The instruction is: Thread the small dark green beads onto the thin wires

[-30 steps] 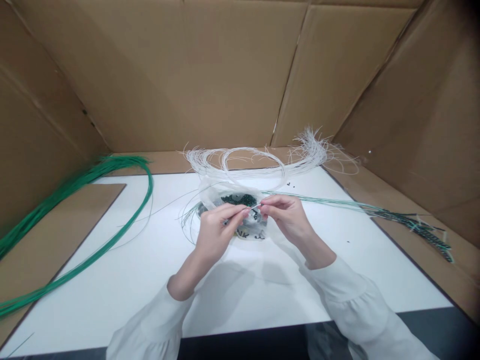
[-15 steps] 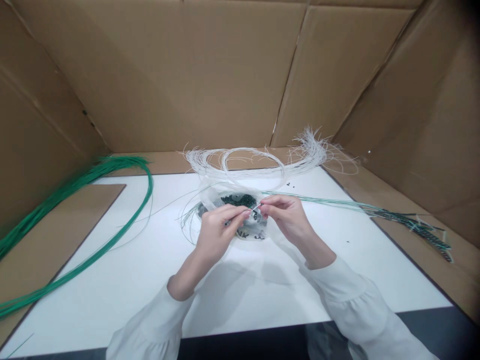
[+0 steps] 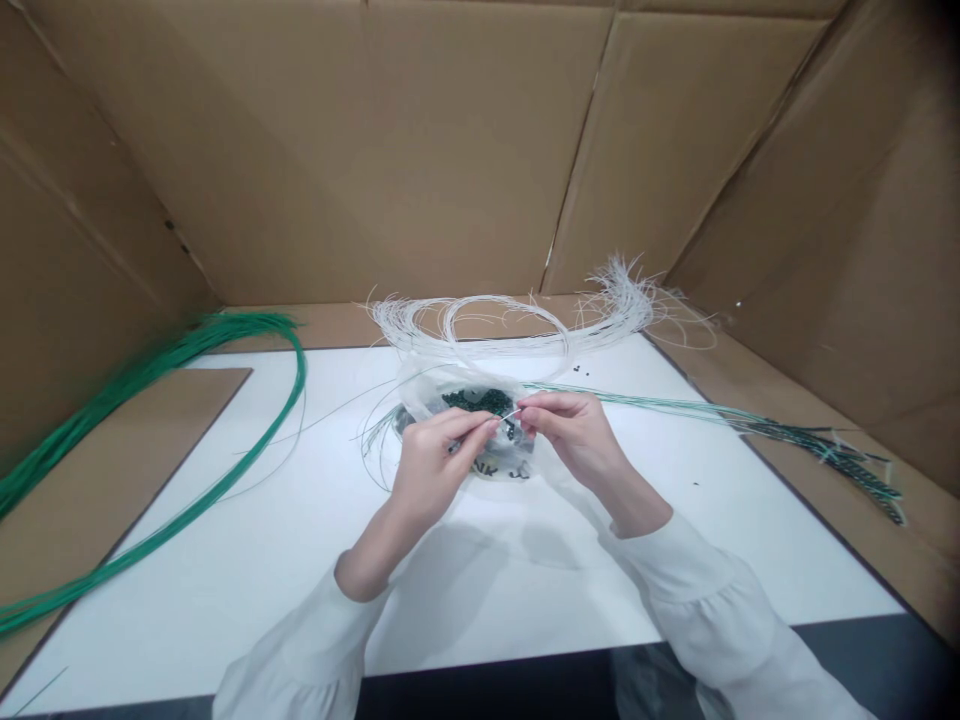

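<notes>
Above the clear plastic bag (image 3: 501, 470), my left hand (image 3: 439, 455) and my right hand (image 3: 581, 435) face each other with fingertips pinched. A short length of thin white strand (image 3: 510, 414) spans the small gap between them, gripped at both ends. Whether a bead sits on it is too small to tell. Small dark green beads (image 3: 480, 400) fill the bag, which is open toward the top; my fingers partly cover it. Fine green strands (image 3: 379, 430) stick out by the bag's left side.
A coil of white strands (image 3: 510, 335) lies behind the bag. At the left curves a thick bundle of green strands (image 3: 300, 375). Thin strands run right to a bundle with dark striped ends (image 3: 855, 465). Cardboard walls (image 3: 450, 150) enclose the white tabletop (image 3: 300, 560).
The white strand between my fingertips has tilted slightly flatter. Both hands stay almost in the same place, and everything else is still.
</notes>
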{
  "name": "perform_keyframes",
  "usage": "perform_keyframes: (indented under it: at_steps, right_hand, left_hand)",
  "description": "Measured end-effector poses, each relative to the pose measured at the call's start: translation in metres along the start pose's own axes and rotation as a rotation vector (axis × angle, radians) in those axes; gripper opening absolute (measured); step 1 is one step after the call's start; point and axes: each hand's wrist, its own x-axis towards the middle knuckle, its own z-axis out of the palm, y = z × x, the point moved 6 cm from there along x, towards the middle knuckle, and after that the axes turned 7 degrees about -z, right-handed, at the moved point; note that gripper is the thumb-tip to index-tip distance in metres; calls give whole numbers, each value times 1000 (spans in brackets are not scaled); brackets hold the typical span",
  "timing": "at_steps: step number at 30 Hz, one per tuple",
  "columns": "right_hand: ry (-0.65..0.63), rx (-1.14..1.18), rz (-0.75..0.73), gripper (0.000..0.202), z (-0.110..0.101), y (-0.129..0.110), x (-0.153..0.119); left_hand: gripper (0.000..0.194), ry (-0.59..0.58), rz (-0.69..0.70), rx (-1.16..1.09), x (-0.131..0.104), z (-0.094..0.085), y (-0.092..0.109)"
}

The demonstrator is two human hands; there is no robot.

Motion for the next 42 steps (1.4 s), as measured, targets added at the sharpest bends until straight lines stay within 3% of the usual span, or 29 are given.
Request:
perform_keyframes:
  at_steps: [19, 29, 42]
  right_hand:
    - [-12, 15, -43, 12, 0, -2, 1]
    - [-76, -134, -73, 10, 6, -11, -1]
    - [-131, -51, -122, 6, 10, -10, -4]
  left_hand:
    - [17, -20, 38, 21, 0, 1, 4]
    - [17, -6, 31, 38, 0, 1, 2]
    - [21, -178, 16, 72, -2, 13, 2]
